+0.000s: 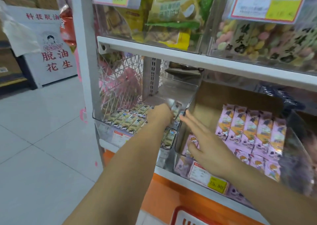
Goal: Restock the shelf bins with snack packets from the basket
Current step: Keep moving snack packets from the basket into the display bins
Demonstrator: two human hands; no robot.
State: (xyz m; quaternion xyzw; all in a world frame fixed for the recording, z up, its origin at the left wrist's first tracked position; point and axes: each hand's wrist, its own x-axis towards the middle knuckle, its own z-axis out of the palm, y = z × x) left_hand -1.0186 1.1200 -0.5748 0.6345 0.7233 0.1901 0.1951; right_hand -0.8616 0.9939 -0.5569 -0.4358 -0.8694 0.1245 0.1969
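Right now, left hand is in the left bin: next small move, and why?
Probably set down the cream packets that the left hand grips, just behind the filled front rows. The clear bin is bare at the back, so that is where stock is missing. The right hand is open beside the bin wall, holding nothing.

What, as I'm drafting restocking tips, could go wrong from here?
1. The left hand seems to grip cream packets deep in the left bin; released carelessly, they could land askew on the neat rows.
2. The right hand, open, hovers beside the upright pink packets; a sweep could topple them.
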